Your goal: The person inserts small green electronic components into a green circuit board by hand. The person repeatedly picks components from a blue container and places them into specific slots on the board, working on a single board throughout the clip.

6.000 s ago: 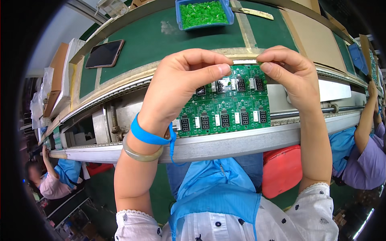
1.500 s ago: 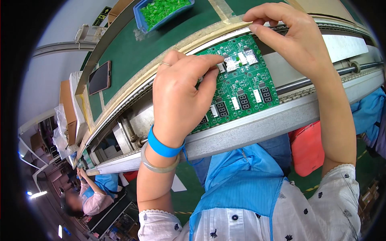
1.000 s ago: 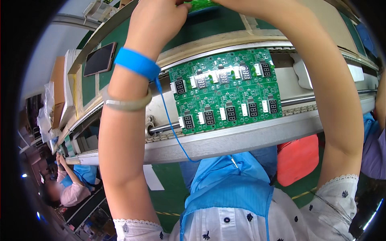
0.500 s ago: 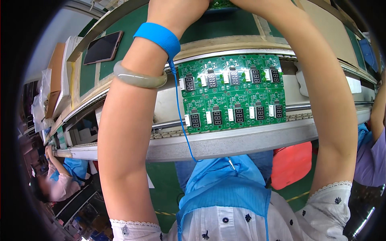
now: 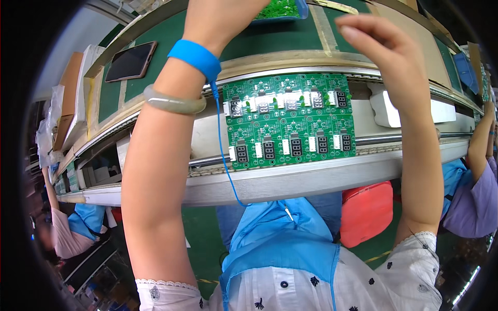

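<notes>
My left hand [image 5: 228, 19] reaches to the top edge beside a blue tray [image 5: 300, 15] of small bright green parts [image 5: 277, 9]; its fingers fall outside the picture. Right of the tray hangs my right hand [image 5: 386, 49], thumb and fingers curled together at the tips. Whatever they pinch, if anything, is too small to make out. Between my forearms a green circuit board panel [image 5: 290, 122] lies across the conveyor rails. It carries two rows of black digit displays with white connectors, and small green parts stand along its upper row.
A phone [image 5: 130, 61] rests on the green bench at the left. The metal front rail [image 5: 290, 181] runs before my body. A blue strap [image 5: 194, 58] on my left wrist trails a cord over the panel's left side. A white foam block [image 5: 381, 106] sits right of the panel. Co-workers sit at both sides.
My right hand has come back from the tray toward the right and nearer the panel. My left hand stays by the tray. More of the tray shows.
</notes>
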A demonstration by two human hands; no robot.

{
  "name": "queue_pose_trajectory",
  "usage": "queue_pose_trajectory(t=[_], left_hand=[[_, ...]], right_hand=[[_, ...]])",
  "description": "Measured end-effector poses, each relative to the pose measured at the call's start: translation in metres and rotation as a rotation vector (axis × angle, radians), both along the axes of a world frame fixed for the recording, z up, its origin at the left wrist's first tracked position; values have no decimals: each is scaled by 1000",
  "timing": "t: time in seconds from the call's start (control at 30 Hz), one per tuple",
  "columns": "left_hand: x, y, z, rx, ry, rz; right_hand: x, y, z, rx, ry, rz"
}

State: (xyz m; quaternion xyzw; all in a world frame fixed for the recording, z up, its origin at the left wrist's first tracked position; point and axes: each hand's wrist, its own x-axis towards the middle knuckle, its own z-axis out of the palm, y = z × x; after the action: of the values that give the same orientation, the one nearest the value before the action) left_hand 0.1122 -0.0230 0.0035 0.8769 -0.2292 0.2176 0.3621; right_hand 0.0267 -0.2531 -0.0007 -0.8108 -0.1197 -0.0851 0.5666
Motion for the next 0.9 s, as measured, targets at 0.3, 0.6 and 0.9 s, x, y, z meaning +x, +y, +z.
queue_pose_trajectory(t=[0.3, 0.6, 0.9], left_hand=[[-63, 13, 4, -464, 517, -226], [-112, 44, -10, -531, 779, -266], [-118, 51, -22, -632, 740, -253]], right_hand=[[-57, -34, -23, 347, 323, 23], [-70, -33, -25, 204, 346, -1], [-72, -31, -30, -146, 289, -109]])
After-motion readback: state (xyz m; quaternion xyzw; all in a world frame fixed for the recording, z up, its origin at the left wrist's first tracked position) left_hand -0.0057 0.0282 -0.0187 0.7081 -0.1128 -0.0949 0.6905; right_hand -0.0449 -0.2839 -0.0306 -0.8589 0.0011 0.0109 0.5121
